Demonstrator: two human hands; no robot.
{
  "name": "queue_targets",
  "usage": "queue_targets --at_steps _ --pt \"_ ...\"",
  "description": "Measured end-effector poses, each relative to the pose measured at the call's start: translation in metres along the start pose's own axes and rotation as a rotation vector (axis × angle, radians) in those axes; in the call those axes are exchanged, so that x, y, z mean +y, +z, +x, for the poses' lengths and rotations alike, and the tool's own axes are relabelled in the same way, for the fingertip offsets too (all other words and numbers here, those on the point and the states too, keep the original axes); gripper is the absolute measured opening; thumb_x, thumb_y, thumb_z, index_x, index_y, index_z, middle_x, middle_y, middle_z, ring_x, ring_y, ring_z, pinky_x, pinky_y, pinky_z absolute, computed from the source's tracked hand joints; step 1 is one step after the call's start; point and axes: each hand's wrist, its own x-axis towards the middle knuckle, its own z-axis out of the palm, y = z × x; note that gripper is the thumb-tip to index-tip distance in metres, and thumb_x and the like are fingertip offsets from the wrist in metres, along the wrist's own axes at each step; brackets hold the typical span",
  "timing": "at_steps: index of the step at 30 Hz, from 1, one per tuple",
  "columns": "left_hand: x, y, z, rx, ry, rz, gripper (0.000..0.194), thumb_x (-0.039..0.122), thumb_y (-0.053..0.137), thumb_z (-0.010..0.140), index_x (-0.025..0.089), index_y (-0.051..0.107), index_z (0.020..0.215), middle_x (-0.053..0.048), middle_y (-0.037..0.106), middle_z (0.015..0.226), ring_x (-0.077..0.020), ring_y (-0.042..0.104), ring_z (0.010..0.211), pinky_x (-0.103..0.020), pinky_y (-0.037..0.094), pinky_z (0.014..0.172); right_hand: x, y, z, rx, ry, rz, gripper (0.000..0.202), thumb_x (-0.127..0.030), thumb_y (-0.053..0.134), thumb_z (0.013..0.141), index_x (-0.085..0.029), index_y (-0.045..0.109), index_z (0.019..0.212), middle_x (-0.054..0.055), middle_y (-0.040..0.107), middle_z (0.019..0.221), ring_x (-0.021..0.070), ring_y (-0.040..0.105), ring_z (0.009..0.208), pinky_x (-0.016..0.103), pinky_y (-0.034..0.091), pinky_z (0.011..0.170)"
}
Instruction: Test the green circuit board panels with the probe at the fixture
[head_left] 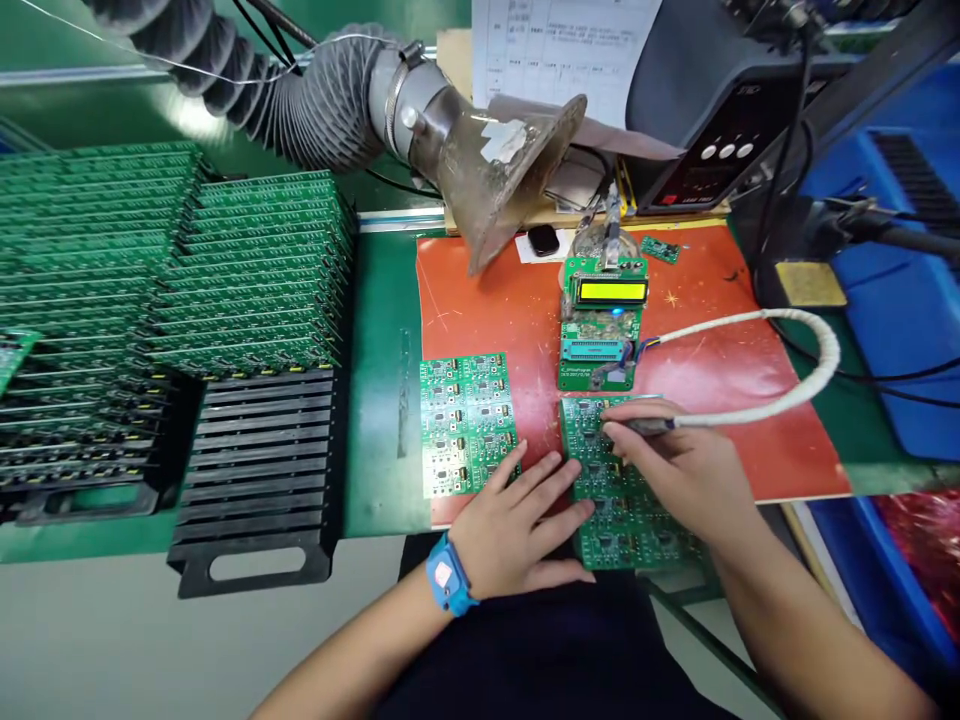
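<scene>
My right hand (679, 465) pinches a dark probe (651, 425) on a white-wrapped cable (787, 390). Its tip is over the upper part of a green circuit board panel (600, 525); contact is hidden by my fingers. With fingers spread, my left hand (517, 520) lies flat, fingertips at that panel's left edge. The little finger reaches a second circuit board panel (446, 430) to the left. Directly above the probed panel sits a programmer board (600, 335) with a lit yellow display and a blue light, and the cable runs from its right side.
Racks of upright circuit boards (251, 270) stand at left, with a black slotted rack (255, 450) in front. A fume extraction hood (502, 160) overhangs the orange mat (480, 290). A soldering station (720, 130) and blue bins (892, 300) are at right. A small board (660, 249) lies behind.
</scene>
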Motion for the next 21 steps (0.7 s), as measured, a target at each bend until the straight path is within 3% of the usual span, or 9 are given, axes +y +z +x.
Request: queue_targets --at_steps 6,21 --pt "0.0 -0.001 0.001 0.013 0.002 0.014 0.062 0.066 0.049 0.085 0.021 0.05 0.127 -0.01 0.047 0.141 -0.0246 0.033 0.138 -0.05 0.018 0.117 -0.001 0.003 0.017 0.085 0.058 0.098 0.016 -0.034 0.061 0.087 -0.018 0.065 0.089 0.004 0.066 0.081 0.0111 0.06 0.055 0.023 0.053 0.05" --pt "0.0 -0.002 0.002 0.006 -0.007 0.026 0.061 0.067 0.05 0.084 0.022 0.052 0.126 -0.008 0.048 0.14 -0.0248 0.035 0.137 -0.05 0.02 0.117 0.013 0.011 0.018 0.057 -0.026 0.039 0.013 -0.028 0.059 0.089 -0.019 0.064 0.098 0.005 0.065 0.096 0.0141 0.064 0.069 0.03 0.055 0.065"
